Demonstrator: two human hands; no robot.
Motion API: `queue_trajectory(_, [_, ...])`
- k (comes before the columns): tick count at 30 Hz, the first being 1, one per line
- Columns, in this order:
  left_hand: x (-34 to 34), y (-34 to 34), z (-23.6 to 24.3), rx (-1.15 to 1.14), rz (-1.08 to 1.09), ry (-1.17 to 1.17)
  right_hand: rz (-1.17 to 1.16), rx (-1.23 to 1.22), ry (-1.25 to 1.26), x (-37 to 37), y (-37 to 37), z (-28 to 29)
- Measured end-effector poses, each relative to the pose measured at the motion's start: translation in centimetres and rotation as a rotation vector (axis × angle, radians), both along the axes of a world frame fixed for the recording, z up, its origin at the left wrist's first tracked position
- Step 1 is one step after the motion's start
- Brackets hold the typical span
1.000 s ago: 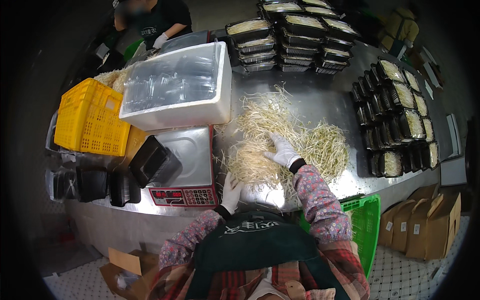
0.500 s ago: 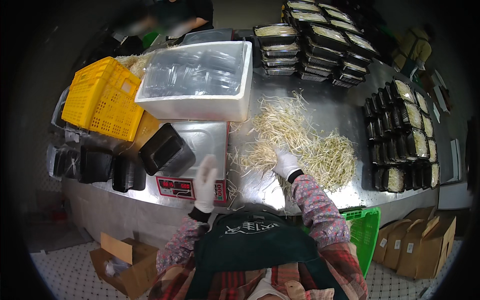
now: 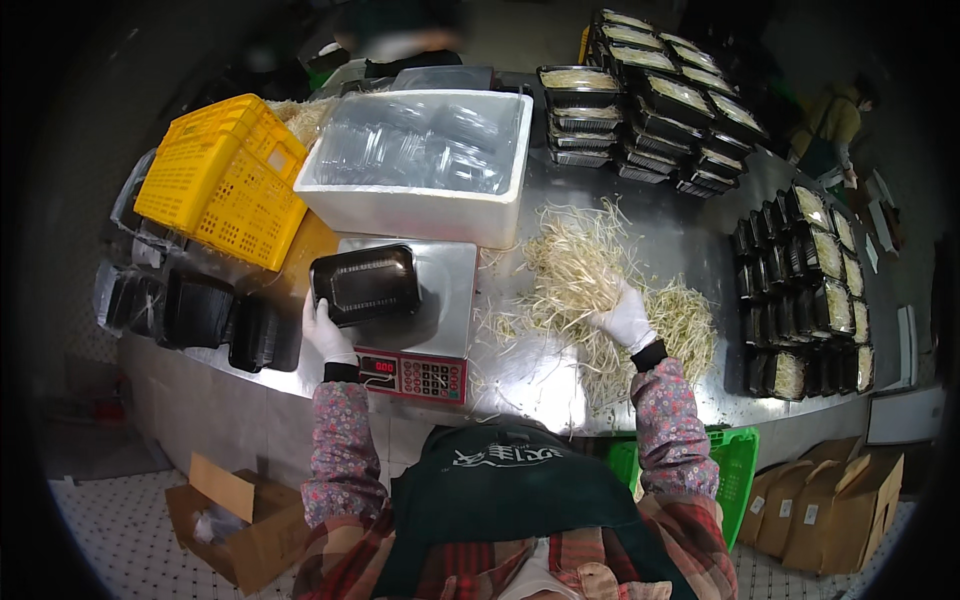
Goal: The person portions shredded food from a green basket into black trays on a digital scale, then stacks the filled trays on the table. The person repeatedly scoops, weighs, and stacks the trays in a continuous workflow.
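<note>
My left hand (image 3: 326,332), in a white glove, grips the left edge of a black plastic tray (image 3: 366,284). The tray is tilted above the metal plate of a scale (image 3: 450,310) with a red keypad panel; nothing shows inside it. In my gloved right hand (image 3: 627,318) is a bunch of bean sprouts (image 3: 590,285), fingers curled round it at the loose heap. More bean sprouts (image 3: 684,318) lie to the right of that hand, and strands are scattered toward the scale.
Beyond the scale stands a white foam box (image 3: 420,215) of clear plastic lids, beside a tilted yellow crate (image 3: 225,190). Black trays (image 3: 198,308) stand at left. Filled packs (image 3: 580,95) are stacked at the back and right. Cardboard boxes (image 3: 830,500) and a green basket (image 3: 738,475) sit below.
My left hand has moved left and taken hold of the black tray, which is turned more level. My right hand has shifted right and lifted a bunch of sprouts. The whole view has shifted slightly.
</note>
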State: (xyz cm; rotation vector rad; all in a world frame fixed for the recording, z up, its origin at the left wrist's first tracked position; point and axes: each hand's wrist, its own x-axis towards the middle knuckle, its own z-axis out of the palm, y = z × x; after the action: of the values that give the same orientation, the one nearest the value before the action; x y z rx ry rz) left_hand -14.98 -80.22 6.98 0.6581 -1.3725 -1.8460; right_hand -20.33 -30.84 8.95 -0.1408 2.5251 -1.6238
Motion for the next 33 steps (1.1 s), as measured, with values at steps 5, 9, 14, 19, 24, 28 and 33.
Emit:
queue_trajectory(5, [-1.3,9.3,5.7,-0.917,-0.19,-0.162,0.255,0.569,0.186,-0.2,-9.3,11.7])
queue_trajectory(9, [-0.5,14.7,5.1,-0.836,-0.43,-0.02,0.46,0.769,0.5,-2.0,-16.7,10.0])
queue_trajectory(14, [2.2,9.7,0.9,-0.117,-0.55,0.009,0.592,0.699,0.863,-2.3,-25.2,6.7])
queue_trajectory(19, [3.0,5.4,1.1,-0.907,-0.315,-0.187,0.851,0.722,0.776,-2.4,-29.4,2.6])
queue_trajectory(24, [2.4,4.3,2.2,-1.574,-0.545,-0.47,0.955,0.486,0.521,-3.6,-29.0,2.0])
queue_trajectory(28, [2.8,3.7,2.3,-1.511,-0.589,-0.482,0.946,0.721,0.552,-2.8,-25.8,8.7])
queue_trajectory(33, [1.0,4.6,4.9,-1.536,-0.752,-0.301,0.861,0.871,0.398,-4.0,-21.7,7.6])
